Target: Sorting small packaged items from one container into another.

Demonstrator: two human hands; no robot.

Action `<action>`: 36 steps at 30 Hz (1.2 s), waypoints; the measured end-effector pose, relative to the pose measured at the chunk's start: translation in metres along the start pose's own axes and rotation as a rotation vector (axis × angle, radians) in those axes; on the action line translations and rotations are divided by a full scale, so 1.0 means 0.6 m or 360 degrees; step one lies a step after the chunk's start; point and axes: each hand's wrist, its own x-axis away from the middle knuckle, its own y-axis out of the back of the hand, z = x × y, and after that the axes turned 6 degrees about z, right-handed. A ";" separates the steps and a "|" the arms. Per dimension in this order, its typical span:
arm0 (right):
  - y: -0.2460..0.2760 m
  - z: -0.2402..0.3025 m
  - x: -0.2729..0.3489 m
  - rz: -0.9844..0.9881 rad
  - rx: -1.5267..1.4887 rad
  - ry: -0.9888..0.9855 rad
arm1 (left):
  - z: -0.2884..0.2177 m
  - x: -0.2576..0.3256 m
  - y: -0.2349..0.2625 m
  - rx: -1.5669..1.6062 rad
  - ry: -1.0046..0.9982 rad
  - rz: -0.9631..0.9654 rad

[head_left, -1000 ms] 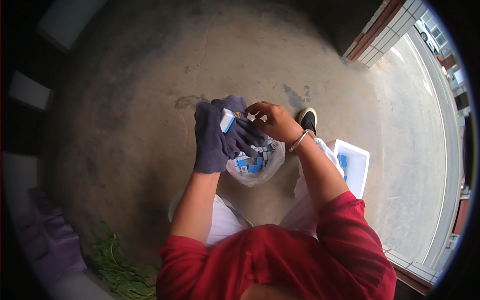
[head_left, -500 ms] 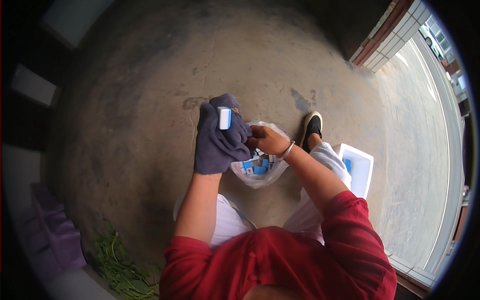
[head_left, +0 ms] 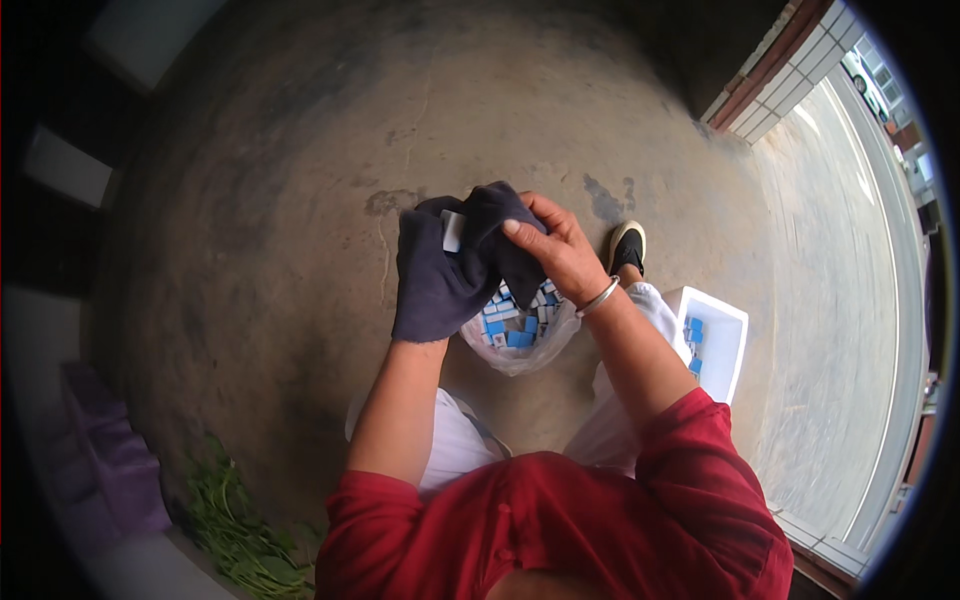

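Open concrete floor [head_left: 300,180] lies ahead and left of both hands. Directly below them, a clear bag of blue tiles [head_left: 515,335] blocks downward passage. A white box [head_left: 725,345] and a black shoe [head_left: 627,246] obstruct the right side; green stalks [head_left: 235,520] occupy the lower left.

Hands: left hand [head_left: 440,275] and right hand [head_left: 556,245] meet above a bag [head_left: 520,340] of small tiles [head_left: 508,325]; box [head_left: 715,340] to the right; greens [head_left: 235,525] on floor [head_left: 300,150], lower left.
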 end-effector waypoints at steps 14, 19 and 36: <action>0.032 -0.053 -0.012 0.0154 -0.0651 -0.0096 | 0.008 0.002 -0.048 0.2406 0.0556 -0.0175; 0.025 -0.007 -0.003 0.0000 -0.0895 -0.0131 | 0.013 0.004 -0.043 0.3533 0.0751 -0.0110; 0.072 -0.017 -0.018 -0.0005 -0.1081 -0.0076 | 0.018 0.007 -0.010 0.3582 0.0756 0.0013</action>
